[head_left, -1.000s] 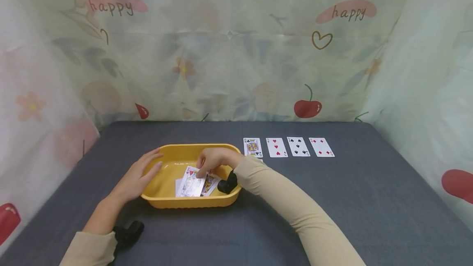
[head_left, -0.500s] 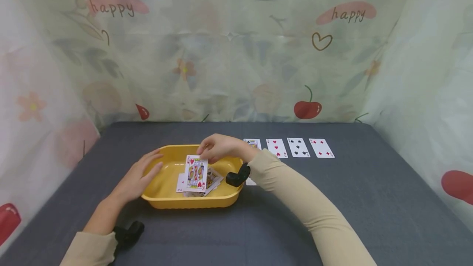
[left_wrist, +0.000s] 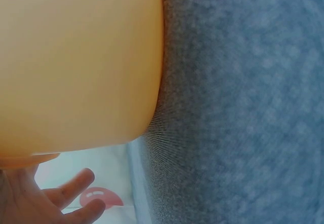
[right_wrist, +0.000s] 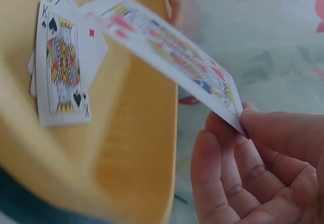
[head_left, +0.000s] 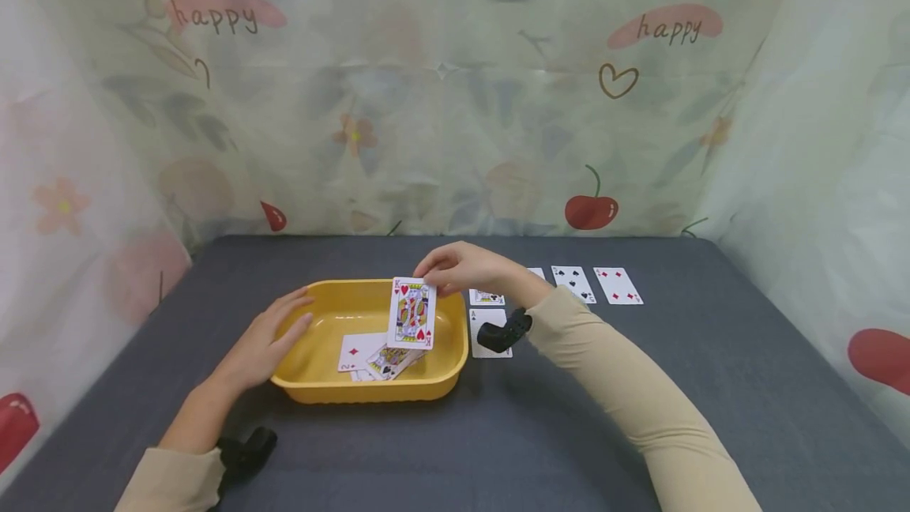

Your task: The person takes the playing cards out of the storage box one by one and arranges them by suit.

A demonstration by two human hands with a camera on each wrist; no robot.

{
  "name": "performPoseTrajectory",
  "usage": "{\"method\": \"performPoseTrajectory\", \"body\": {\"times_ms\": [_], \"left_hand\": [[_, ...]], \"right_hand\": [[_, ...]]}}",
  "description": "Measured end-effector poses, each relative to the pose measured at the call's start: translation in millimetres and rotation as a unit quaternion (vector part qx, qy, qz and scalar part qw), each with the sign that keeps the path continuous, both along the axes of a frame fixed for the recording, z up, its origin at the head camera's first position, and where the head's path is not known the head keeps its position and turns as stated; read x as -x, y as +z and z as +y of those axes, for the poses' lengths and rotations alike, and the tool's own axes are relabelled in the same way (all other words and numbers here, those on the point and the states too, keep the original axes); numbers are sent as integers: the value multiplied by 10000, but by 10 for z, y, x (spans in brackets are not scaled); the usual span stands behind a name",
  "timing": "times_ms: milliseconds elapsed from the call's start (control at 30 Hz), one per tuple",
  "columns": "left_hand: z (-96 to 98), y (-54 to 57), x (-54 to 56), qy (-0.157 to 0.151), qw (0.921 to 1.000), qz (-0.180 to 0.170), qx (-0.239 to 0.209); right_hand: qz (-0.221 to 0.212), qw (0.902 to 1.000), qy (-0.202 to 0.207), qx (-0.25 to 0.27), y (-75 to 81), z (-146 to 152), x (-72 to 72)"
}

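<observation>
"White, stiff and glossy: what was that rectangle?"

"A white rectangular king of hearts [head_left: 411, 313] with square-printed court art in red, yellow and blue. It hung face up, raised above the right part of the yellow, round-cornered basin [head_left: 366, 393]."

"Which way did it point?"

"Seen from the head, its long axis ran nearly straight away from the person, its upper K at the far left corner. From the right wrist, it slanted, running diagonally from the fingertips out over the basin."

"And the hands?"

"The right hand [head_left: 462, 267] pinched one far corner between thumb and fingers. The left hand [head_left: 270, 342] lay spread at the basin's left rim, thumb apart from the other fingers."

"What was inside?"

"A loose, overlapping pile: a white two of diamonds [head_left: 355, 352] lying sideways, and a white king of spades [right_wrist: 63, 69] on top of it, askew. Edges of other cards showed beneath."

"And beyond the basin?"

"Dark grey-blue fabric covered the surface [head_left: 554, 449], finely grained up close. To the right lay a row of cards, including a white spade card [head_left: 573, 284] and a white diamond card [head_left: 618, 286], both lengthwise, leaning slightly. Behind hung a pale, creased curtain [head_left: 444, 117] printed with cherries and hearts."
</observation>
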State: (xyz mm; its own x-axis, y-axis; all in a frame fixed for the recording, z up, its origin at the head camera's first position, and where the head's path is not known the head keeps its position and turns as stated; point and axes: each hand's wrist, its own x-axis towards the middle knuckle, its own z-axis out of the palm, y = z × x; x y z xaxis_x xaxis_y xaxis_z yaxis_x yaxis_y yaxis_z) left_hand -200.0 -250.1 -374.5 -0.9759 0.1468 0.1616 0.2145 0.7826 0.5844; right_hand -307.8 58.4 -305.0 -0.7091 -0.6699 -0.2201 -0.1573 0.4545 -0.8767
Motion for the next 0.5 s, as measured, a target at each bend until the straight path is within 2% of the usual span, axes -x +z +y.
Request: {"method": "performPoseTrajectory", "body": {"times_ms": [233,500], "left_hand": [[2,-3,4,21,10000,-1,-4],[1,0,2,33,10000,-50,-24]], "right_hand": [[164,9994,-305,-25,11,317,10],[137,9973,-714,-73,-55,617,50]]}}
